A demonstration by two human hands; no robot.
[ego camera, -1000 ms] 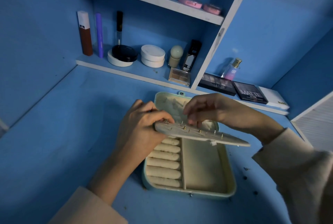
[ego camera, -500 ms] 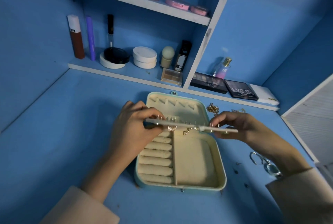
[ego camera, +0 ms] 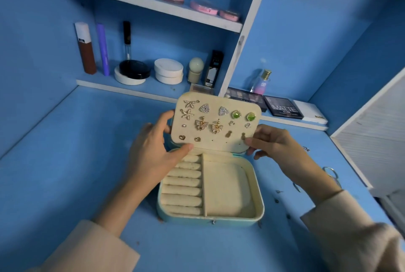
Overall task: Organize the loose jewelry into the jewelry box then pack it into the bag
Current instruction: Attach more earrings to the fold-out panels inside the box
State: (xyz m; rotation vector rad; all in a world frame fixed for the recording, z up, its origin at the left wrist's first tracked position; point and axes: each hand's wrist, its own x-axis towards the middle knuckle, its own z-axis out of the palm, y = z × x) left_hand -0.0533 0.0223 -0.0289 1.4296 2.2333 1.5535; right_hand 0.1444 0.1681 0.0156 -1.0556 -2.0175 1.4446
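Blue-painted alcove with a blue desk (ego camera: 65,162); two shelves (ego camera: 105,84) of cosmetics run across the upper part of the frame. A palette (ego camera: 282,107) marked MATTE lies at upper right.

Jewelry box (ego camera: 210,220) sits open at centre frame on the desk, pale teal outside with cream lining.
- Left half: a stack of padded ring rolls (ego camera: 184,184), lining bare.
- Right half: one open compartment (ego camera: 228,186), cream floor showing.

Earring panel (ego camera: 219,145) is held upright above the box's far edge, facing the camera. It carries earrings in pairs: starfish (ego camera: 190,103), triangles (ego camera: 204,108), green stones (ego camera: 236,114), gold butterflies (ego camera: 201,124) and small hearts below.

Left hand (ego camera: 153,153) grips the panel's lower left corner, thumb on the face and fingers behind. Right hand (ego camera: 278,147) pinches the lower right corner. Cream sleeves fill the bottom corners of the frame.
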